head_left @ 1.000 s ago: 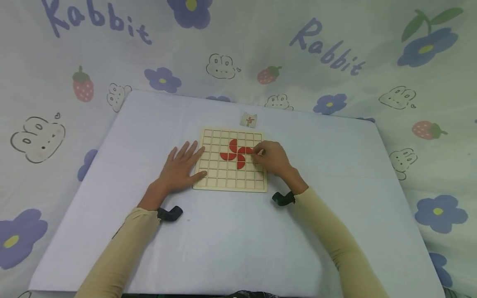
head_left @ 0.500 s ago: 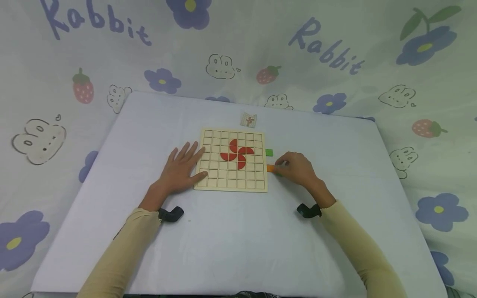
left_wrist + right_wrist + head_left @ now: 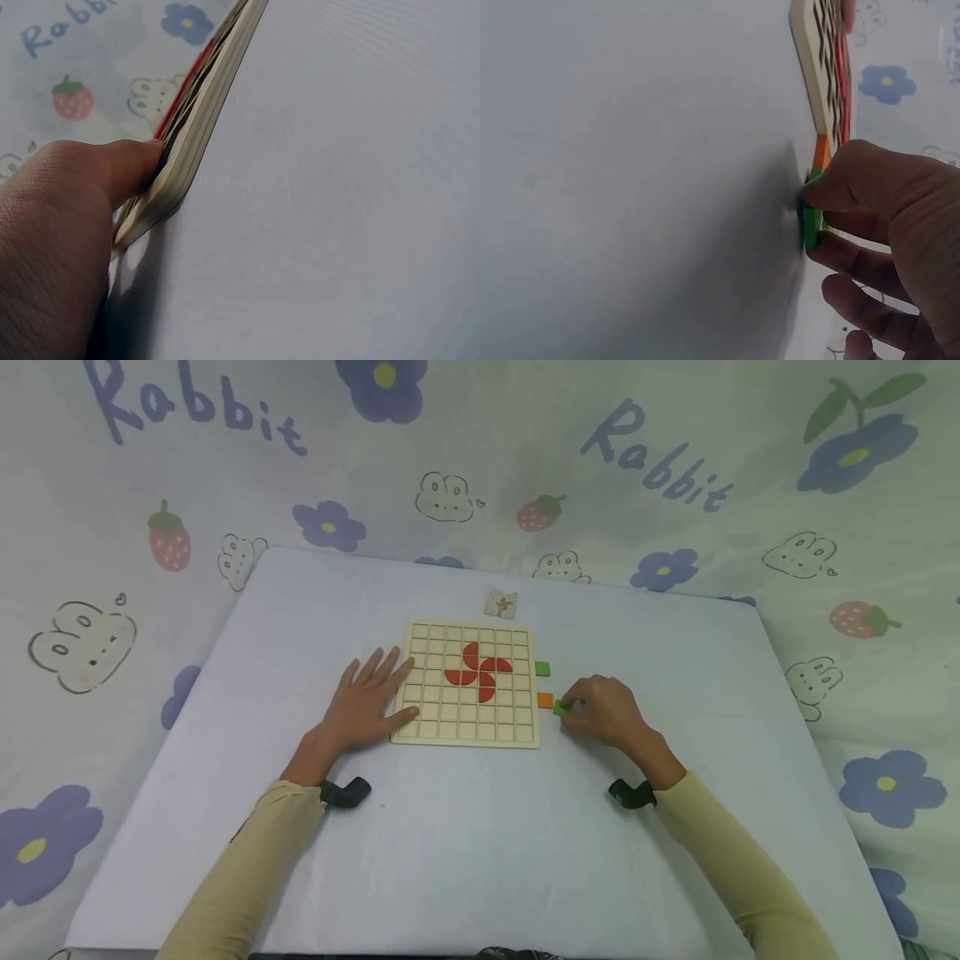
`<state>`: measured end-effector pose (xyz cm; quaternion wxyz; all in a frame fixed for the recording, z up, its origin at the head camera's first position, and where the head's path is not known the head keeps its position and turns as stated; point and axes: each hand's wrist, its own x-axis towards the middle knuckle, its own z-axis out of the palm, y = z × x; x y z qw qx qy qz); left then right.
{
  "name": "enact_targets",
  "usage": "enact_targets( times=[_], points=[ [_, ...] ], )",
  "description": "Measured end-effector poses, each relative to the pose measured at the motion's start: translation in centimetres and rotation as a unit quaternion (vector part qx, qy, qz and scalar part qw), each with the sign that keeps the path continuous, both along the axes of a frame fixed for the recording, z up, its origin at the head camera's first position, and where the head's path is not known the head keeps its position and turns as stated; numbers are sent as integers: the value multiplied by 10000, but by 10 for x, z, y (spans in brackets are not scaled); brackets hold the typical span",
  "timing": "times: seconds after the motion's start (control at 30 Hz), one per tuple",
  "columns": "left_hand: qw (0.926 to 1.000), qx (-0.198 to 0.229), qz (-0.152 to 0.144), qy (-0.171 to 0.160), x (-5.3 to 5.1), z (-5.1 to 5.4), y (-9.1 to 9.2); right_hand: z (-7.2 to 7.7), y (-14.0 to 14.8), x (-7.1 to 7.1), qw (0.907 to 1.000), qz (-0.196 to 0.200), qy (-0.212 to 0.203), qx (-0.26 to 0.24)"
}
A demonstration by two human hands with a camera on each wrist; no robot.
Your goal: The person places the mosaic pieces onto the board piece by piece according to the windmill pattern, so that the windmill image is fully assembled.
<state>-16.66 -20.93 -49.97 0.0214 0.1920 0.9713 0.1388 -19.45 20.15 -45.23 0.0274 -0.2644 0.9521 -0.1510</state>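
Observation:
A pale wooden board (image 3: 447,729) with a square grid lies on the white table; red rounded pieces (image 3: 495,666) form a pinwheel in its middle. With fingers spread, my left hand (image 3: 362,703) rests at the board's left edge, and its thumb touches the rim in the left wrist view. To the right of the board, my right hand (image 3: 609,714) pinches a small green tile (image 3: 810,225) between thumb and fingers. Beside it an orange tile (image 3: 545,700) lies against the board's right edge. Farther up that edge sits another green tile (image 3: 542,668).
Behind the board lies a small paper card (image 3: 501,603) with a printed pinwheel pattern. A patterned cloth (image 3: 300,485) with rabbits, flowers and strawberries hangs behind the white table (image 3: 465,843). Each wrist wears a black device (image 3: 632,793).
My right hand has left the red pieces and moved right, off the board, uncovering the green and orange tiles, and now pinches a green tile. The left hand stays in place.

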Motion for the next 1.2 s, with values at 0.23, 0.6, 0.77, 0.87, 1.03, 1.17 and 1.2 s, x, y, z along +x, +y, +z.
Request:
enact_targets(
  times=[0.23, 0.6, 0.77, 0.87, 1.03, 1.17, 1.2],
  points=[
    [10000, 46, -34, 10, -1, 2, 2, 7, -6, -5, 9992, 223, 330, 33],
    [10000, -20, -28, 14, 0, 6, 2, 13, -65, -16, 9931, 1043, 391, -379],
    [10000, -23, -40, 15, -1, 5, 2, 10, -99, -25, 9839, 1495, 748, -626],
    [10000, -79, -19, -1, -1, 5, 2, 6, -115, -30, 9770, 1733, 1021, -708],
    [10000, -63, -15, -37, 1, 4, 2, -1, -133, -33, 9761, 1827, 1018, -597],
    [10000, -52, 6, -53, 1, 4, 1, -2, -139, -31, 9781, 1832, 919, -361],
    [10000, -57, 16, -46, 1, 4, 1, -2, -140, -30, 9786, 1831, 899, -268]
  ],
)
